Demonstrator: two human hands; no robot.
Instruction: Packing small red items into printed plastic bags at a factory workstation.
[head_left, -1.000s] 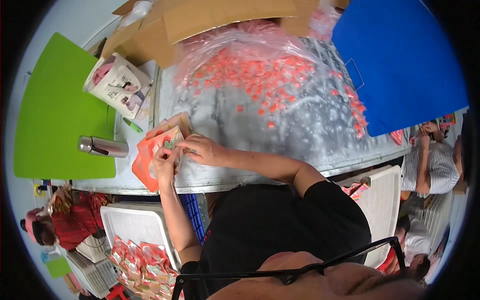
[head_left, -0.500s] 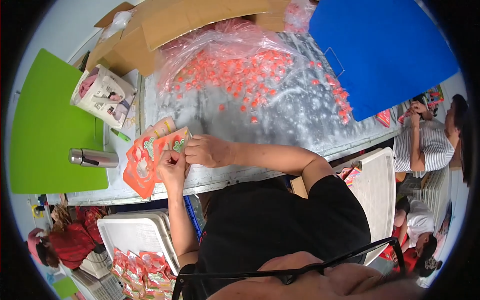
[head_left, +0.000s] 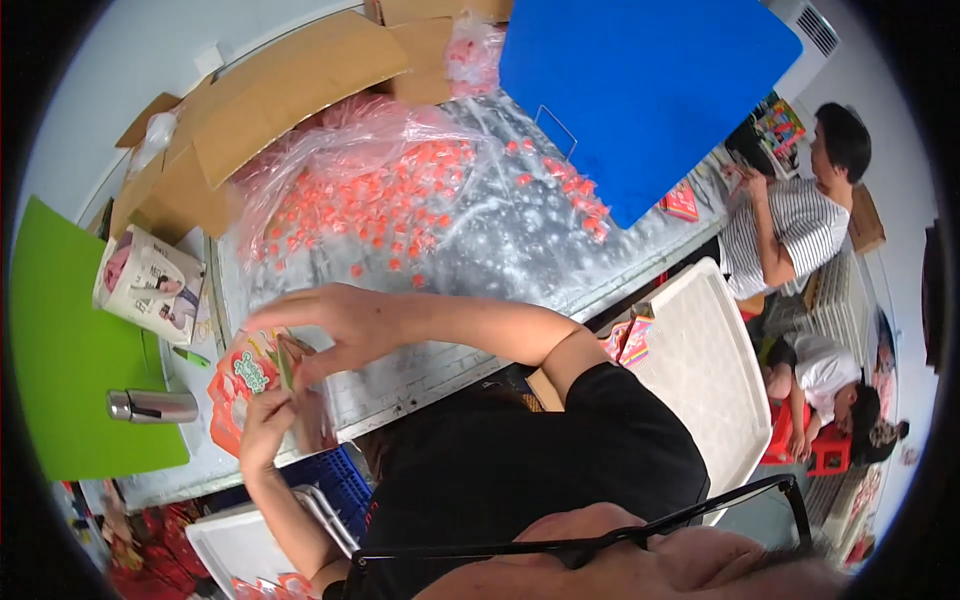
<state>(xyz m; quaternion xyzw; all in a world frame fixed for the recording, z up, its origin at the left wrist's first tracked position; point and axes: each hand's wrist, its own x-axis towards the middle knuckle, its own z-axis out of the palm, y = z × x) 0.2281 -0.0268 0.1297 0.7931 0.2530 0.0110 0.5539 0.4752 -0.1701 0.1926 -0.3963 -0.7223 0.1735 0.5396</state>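
Over the near left edge of the table, my left hand (head_left: 265,422) pinches the rim of a red-and-clear printed pouch (head_left: 316,420), which is held tilted. My right hand (head_left: 340,322) arches above it with fingers stretched out to the left and thumb apart, close to the pouch's upper edge. I see nothing gripped in the right fingers. Under and beside my hands lie several similar red printed pouches (head_left: 228,400), overlapping on the table. Parts of them are hidden by my hands.
Small red wrapped pieces (head_left: 370,200) spread from a clear plastic bag by a cardboard box (head_left: 290,90). Blue board (head_left: 640,90) at right; steel flask (head_left: 152,405), green marker (head_left: 192,356) and white printed bag (head_left: 150,285) at left. White tray (head_left: 710,370) beside me; other people sit right.
My right hand has let go of the pouch's edge and its fingers have spread. The pouch now stands tilted in my left hand. The whole view has turned and shifted.
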